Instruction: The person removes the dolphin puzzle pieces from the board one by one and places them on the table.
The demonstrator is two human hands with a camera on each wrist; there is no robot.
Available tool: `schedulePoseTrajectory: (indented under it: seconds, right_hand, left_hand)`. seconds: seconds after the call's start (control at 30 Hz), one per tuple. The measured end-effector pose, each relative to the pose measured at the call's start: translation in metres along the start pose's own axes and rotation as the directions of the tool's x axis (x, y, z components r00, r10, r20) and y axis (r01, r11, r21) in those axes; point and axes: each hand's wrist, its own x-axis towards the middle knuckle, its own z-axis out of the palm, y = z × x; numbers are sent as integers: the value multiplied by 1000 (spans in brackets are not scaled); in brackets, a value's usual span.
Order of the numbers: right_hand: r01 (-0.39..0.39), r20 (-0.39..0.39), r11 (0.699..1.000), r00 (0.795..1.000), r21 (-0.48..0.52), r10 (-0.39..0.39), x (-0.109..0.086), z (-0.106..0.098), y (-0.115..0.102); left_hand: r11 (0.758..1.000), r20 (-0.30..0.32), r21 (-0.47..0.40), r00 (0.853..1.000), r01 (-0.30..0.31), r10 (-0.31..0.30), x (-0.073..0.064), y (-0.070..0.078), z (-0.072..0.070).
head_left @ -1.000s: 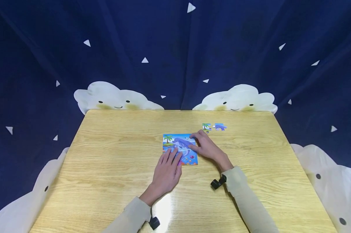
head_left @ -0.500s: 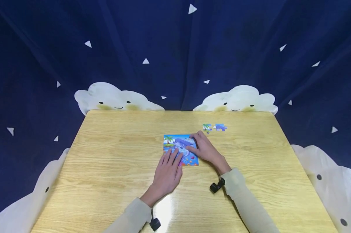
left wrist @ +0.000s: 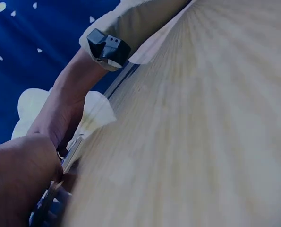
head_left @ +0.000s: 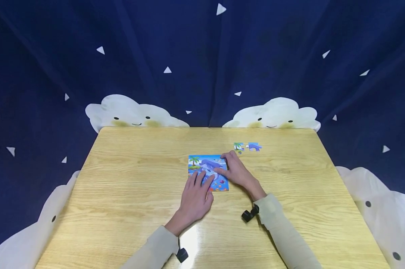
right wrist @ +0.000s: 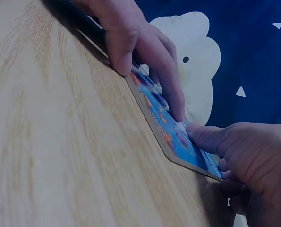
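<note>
A dolphin jigsaw puzzle (head_left: 195, 164) with a palm tree and sea life lies on the table, its thick board edge showing in the right wrist view. My left hand (head_left: 194, 200) rests on its lower part, fingers extended over the picture and thumb at the near edge. At the right side, my right hand (head_left: 240, 172) holds the puzzle, thumb on the picture and the other fingers curled at the far right edge. Both hands cover parts of the picture. In the left wrist view, my left hand (left wrist: 17, 175) hides most of the puzzle.
Beyond my right hand lie loose jigsaw pieces: one with a palm tree (head_left: 238, 146) and one with a dolphin (head_left: 254, 147). The wooden table (head_left: 128, 164) reaches back to a dark blue curtain (head_left: 195, 37) with white clouds.
My left hand has shifted slightly right, its fingers spreading a little more. The right thumb has slid a little left over the picture; the puzzle is almost unmoved.
</note>
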Motion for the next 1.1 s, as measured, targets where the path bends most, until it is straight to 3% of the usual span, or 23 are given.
schedulePoseTrajectory:
  seconds: [0.27, 0.4, 0.53, 0.8, 1.1]
  right_hand:
    - [38, -9, 999, 999, 30, -37, 2, 7, 3]
    - [46, -12, 998, 999, 48, -46, 1, 9, 3]
    - [-11, -15, 999, 1000, 52, 11, -1, 8, -1]
    - [-103, -36, 995, 994, 19, 104, -2, 7, -8]
    - [-65, -57, 998, 996, -5, 65, -1, 5, -16]
  left_hand:
    - [999, 67, 17, 997, 40, -41, 1, 1, 1]
    - [999, 50, 18, 998, 36, -37, -1, 1, 2]
    - [999, 36, 14, 999, 30, -30, -1, 1, 3]
    - [999, 66, 28, 997, 40, -42, -1, 2, 3]
    - [998, 43, 54, 999, 16, -19, 1, 1, 5]
